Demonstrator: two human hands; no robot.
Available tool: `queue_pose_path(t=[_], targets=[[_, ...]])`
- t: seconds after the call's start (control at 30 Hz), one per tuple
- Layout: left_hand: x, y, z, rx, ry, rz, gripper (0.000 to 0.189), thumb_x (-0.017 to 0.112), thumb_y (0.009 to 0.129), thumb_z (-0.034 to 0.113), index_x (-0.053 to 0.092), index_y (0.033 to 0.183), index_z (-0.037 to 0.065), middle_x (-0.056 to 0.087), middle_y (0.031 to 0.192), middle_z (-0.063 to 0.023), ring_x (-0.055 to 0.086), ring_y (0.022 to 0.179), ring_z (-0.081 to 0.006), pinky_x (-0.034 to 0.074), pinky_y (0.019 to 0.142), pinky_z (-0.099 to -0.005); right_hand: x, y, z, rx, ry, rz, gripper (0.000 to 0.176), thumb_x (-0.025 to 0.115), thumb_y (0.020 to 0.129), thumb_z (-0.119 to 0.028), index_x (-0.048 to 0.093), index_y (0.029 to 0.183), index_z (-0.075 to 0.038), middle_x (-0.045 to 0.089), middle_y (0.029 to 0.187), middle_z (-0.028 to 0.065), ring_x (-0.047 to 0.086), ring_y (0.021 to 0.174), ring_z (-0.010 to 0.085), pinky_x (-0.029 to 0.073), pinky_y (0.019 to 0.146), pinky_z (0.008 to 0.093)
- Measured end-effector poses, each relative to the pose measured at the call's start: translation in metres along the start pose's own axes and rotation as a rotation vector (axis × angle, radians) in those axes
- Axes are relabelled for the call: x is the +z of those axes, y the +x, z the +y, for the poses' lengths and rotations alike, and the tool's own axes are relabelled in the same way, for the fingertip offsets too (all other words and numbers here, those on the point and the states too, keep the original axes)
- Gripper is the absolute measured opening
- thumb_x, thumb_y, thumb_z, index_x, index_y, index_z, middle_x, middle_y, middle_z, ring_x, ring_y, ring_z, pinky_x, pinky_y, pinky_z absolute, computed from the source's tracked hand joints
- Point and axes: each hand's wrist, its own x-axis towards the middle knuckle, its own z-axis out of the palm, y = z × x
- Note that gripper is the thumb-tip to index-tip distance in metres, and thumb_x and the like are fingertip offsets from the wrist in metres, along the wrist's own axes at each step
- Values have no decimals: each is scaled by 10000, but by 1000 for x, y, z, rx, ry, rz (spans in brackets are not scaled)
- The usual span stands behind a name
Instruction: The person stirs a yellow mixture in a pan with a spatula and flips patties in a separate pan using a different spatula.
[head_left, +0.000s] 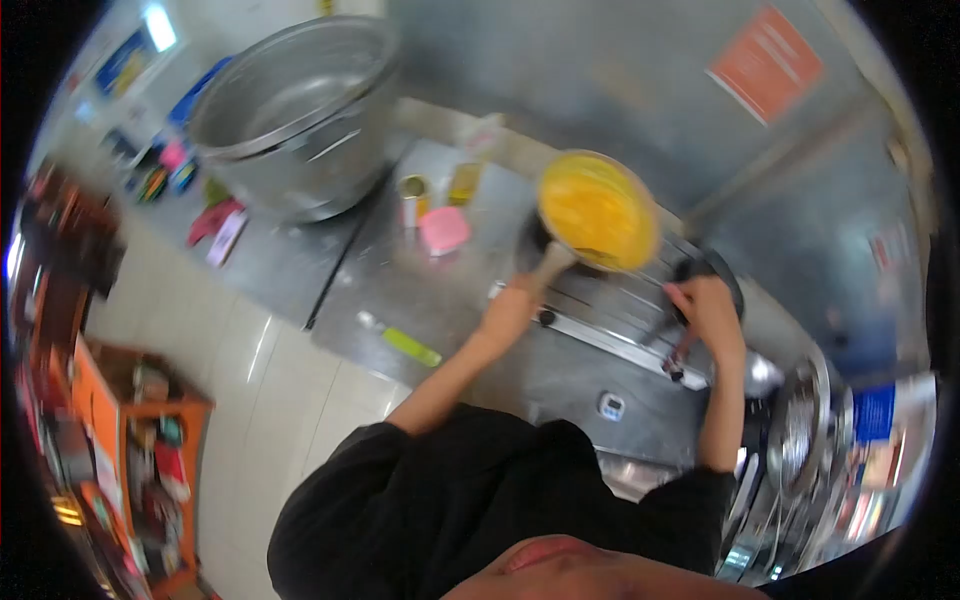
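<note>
My left hand point(512, 308) is closed around the light-coloured handle point(556, 264) of a frying pan point(652, 222). Yellow food point(592, 208) fills the pan, which is over the left part of the stove. At the right end of the stove my right hand point(708, 308) is curled over a round black pan point(722, 268). Blur hides what exactly its fingers grip. Below that hand a brown handle point(682, 352) points toward me.
On the steel counter are a large aluminium pot point(345, 150), a pink container point(444, 230), an open can point(413, 187), a green-handled tool point(410, 346) and a small timer point(611, 405). Metal strainers point(795, 430) stand at the right. An orange shelf point(100, 400) is at lower left.
</note>
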Motion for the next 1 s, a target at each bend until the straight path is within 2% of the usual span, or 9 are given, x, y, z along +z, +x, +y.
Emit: queue_pose_path(t=[0.03,0.1,0.17,0.23,0.3,0.4,0.6,0.83,1.0], targets=[[8,1,-2,-66,2,18,316,630,815,160,534,1052,-25,592,898,-250,592,799,-433,486,693,-476,-5,-3,0,4,-43,-33,380,575,856,-338,667,712,2,581,631,209,578,639,395,442,594,431],[7,2,-3,-12,22,21,354,630,819,169,529,1090,-35,583,931,-257,590,803,-432,486,698,-473,7,-1,-15,-58,-86,29,386,589,843,-327,651,653,3,569,597,209,590,616,378,458,583,431],[8,1,-4,25,19,22,370,631,820,173,526,1105,-38,580,941,-255,589,809,-430,487,701,-468,46,13,-25,-64,-187,65,280,607,806,-251,655,663,-16,616,634,181,629,623,332,499,565,436],[8,5,-2,38,25,53,386,632,821,177,523,1120,-40,578,951,-253,588,814,-428,487,704,-464,79,22,-45,-163,-206,246,223,603,802,-205,668,665,-41,624,631,152,643,616,292,517,551,405],[3,3,2,-1,22,30,385,629,820,165,524,1120,-53,581,932,-245,586,818,-424,488,705,-453,127,41,-61,-102,-195,300,155,609,771,-162,678,669,-69,625,641,119,648,624,251,526,549,362],[3,3,0,39,54,10,417,609,837,190,509,1136,-84,580,977,-247,611,813,-412,509,697,-452,168,72,-74,-32,-233,347,130,591,776,-136,673,693,-81,626,694,118,644,639,265,518,558,371],[5,3,1,31,32,13,388,623,832,165,519,1119,-74,573,931,-257,585,813,-423,484,707,-450,187,117,-48,184,-274,376,106,589,724,-103,690,697,-88,642,694,105,658,654,231,528,552,349],[4,4,3,-7,8,-3,393,616,840,172,510,1137,-64,571,948,-260,583,828,-431,481,713,-456,148,55,-10,144,-329,283,155,565,778,-136,682,691,-83,637,669,115,648,611,259,524,544,366],[2,4,5,35,64,-13,365,607,845,179,513,1106,-58,568,951,-245,595,805,-410,501,686,-449,102,7,2,95,-350,204,249,588,842,-258,674,704,-70,633,660,143,644,622,275,514,560,395]])
